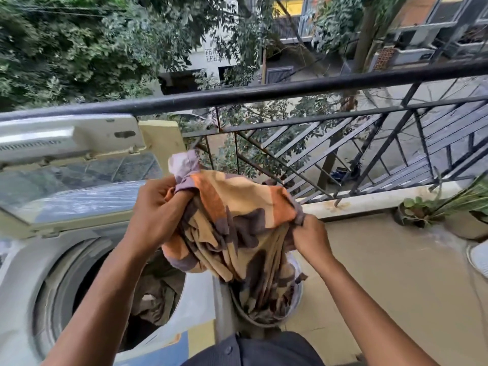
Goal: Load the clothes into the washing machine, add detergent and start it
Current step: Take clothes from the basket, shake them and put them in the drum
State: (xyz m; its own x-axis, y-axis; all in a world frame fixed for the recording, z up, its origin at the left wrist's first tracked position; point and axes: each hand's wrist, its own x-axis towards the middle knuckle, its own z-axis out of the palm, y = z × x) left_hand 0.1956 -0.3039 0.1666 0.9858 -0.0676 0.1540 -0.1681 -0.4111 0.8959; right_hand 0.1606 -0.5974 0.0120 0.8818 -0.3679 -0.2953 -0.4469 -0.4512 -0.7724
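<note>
Item: patterned cloth (237, 215), orange, tan and purple-brown, bunched. It is hanging between both hands, its lower folds trailing down into a round bucket (297, 303) just right of the washing machine (23, 273); likely it is being lifted out of that bucket for transfer.

Left hand (155, 207): fingers are curling round the cloth's upper left corner, gripping it high. Right hand (307, 239): fingers are pinching the right edge lower down. The two-point hold is probably gathering loose fabric so it is clearing the bucket rim without dragging.

Washing machine, near left: top-loading, lid (71, 165) standing raised at the far side, leaving the drum opening (111, 294) exposed. Some dark clothes (155, 294) are lying inside already, so loading seems to be partly done.

Surroundings: black metal railing (264, 93) is running across the far side; potted plants (433, 210) are sitting at far right on the balcony floor (396, 273). No detergent container is showing.
</note>
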